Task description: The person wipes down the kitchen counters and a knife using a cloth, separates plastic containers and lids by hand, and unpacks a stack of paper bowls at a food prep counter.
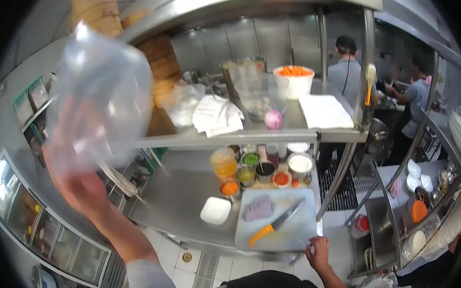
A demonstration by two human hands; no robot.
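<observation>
The steel tabletop (pixel 169 193) stretches across the middle, below a raised metal shelf (pixel 342 135). Beyond the shelf, on the right, two people in grey tops, one person (pixel 346 72) and another person (pixel 417 94), stand apart from the two hands.

High on the left, a clear plastic bag (pixel 102 83) is up off the tabletop. The left hand (pixel 80 174) has hold of its lower part; the fingers are blurred and seen partly through the plastic, so their exact bend cannot be told.

On the tabletop lies a cutting board (pixel 298 238). The right hand (pixel 317 252) is at its near right corner, fingers loosely curled and partly open, with nothing visible in their hold; whether they touch the board cannot be told.

On the shelf, a white tub (pixel 299 87) holds orange shreds, with a white sheet (pixel 325 112) just beside it. On the board, an orange-handled knife (pixel 275 224) lies at a slant, its blade pointing away to the right. A white dish (pixel 216 210) sits just left of the board. A purplish piece (pixel 258 208) lies left of the blade, and a purple onion (pixel 273 119) rests near the shelf's front edge.
</observation>
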